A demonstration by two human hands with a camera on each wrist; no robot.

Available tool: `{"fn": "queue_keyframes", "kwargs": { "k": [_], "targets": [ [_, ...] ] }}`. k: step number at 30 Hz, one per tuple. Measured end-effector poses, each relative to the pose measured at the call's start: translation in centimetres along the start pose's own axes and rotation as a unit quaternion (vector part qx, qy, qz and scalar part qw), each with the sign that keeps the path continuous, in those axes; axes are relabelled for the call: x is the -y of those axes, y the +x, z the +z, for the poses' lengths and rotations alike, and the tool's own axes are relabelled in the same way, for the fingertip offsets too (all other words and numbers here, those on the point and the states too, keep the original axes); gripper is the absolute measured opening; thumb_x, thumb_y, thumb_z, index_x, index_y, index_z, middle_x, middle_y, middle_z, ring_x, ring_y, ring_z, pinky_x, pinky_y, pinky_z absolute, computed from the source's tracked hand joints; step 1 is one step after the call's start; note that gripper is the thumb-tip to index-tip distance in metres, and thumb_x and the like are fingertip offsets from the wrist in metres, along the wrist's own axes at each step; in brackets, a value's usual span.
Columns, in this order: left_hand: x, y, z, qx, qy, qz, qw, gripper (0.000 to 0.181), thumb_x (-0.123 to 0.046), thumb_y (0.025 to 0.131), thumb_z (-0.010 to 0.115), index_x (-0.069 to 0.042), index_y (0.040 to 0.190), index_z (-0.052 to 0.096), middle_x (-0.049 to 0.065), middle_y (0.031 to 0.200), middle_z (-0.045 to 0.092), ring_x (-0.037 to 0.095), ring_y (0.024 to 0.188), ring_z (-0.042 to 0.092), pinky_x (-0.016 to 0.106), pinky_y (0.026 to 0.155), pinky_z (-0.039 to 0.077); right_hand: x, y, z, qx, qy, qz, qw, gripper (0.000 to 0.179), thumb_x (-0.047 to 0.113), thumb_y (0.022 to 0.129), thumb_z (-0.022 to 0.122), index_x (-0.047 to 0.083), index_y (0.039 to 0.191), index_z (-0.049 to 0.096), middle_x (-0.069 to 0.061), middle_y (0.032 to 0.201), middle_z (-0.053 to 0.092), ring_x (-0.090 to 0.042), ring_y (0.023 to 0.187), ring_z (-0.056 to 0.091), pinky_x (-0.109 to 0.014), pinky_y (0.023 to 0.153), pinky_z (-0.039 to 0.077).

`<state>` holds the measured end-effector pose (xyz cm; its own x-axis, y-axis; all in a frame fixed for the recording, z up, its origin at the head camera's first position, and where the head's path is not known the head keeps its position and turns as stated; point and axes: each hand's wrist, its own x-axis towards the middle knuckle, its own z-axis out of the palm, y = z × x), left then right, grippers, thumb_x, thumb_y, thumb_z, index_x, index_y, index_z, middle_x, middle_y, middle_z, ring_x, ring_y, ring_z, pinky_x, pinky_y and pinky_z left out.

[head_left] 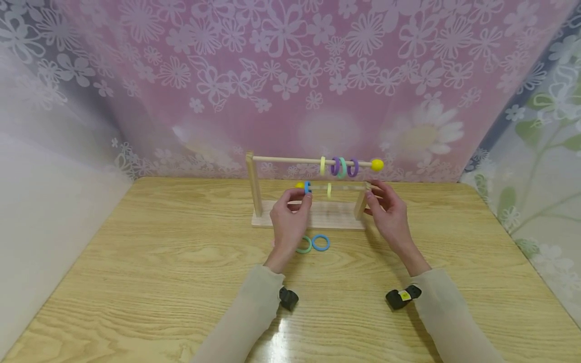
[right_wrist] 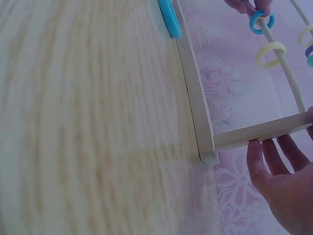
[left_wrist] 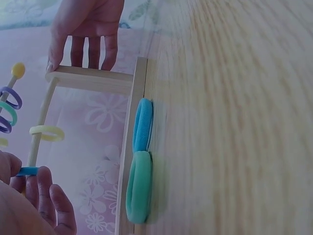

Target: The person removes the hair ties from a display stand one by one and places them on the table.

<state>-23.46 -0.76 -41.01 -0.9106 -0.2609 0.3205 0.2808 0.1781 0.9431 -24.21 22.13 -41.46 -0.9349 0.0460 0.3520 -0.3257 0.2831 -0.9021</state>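
My left hand [head_left: 290, 222] pinches a blue hair tie [left_wrist: 28, 171] between thumb and fingers. The tie is round the lower rod [head_left: 345, 188] of a wooden rack [head_left: 253, 186], near the rod's yellow ball end [head_left: 299, 185]. Farther along that rod hangs a pale yellow hair tie [right_wrist: 268, 59]. With thumb and fingers on opposite sides, my right hand [head_left: 389, 217] holds the rack's short post [right_wrist: 259, 133] near its top. On the table in front of the base lie a blue hair tie [left_wrist: 143, 125] and a green hair tie [left_wrist: 139, 186].
The upper rod [head_left: 286, 160] carries a yellow hair tie [head_left: 323, 165], two purple ones and a green one [head_left: 343, 168], and ends in a yellow ball [head_left: 377, 165]. A flowered curtain [head_left: 290, 75] hangs behind the wooden table [head_left: 159, 252]. Something pink peeks out beside my left wrist.
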Motion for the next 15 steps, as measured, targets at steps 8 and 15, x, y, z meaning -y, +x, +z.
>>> {"fn": "queue_keyframes", "kwargs": {
  "k": [8,15],
  "targets": [
    [-0.12,0.09,-0.35,-0.007,0.005,-0.003,1.0000,0.017,-0.023,0.096,0.071,-0.010,0.105,0.073,0.006,0.102,0.076,0.023,0.079,0.072,0.026,0.072,0.058,-0.08,-0.02,-0.01,-0.002,0.003,-0.002,1.0000,0.043,0.023,0.107,0.055,0.007,0.147,0.051,-0.024,0.135,0.059,-0.007,0.105,0.064,-0.020,0.081,0.059],
    [-0.19,0.24,-0.57,-0.012,0.008,-0.008,0.9999,0.018,-0.025,0.096,0.071,-0.011,0.106,0.073,0.006,0.102,0.076,0.022,0.078,0.073,0.027,0.071,0.058,-0.11,-0.05,-0.02,-0.002,0.002,-0.005,1.0000,0.043,0.023,0.107,0.055,0.007,0.147,0.051,-0.024,0.136,0.059,-0.006,0.105,0.063,-0.019,0.081,0.059]
  ]
}}
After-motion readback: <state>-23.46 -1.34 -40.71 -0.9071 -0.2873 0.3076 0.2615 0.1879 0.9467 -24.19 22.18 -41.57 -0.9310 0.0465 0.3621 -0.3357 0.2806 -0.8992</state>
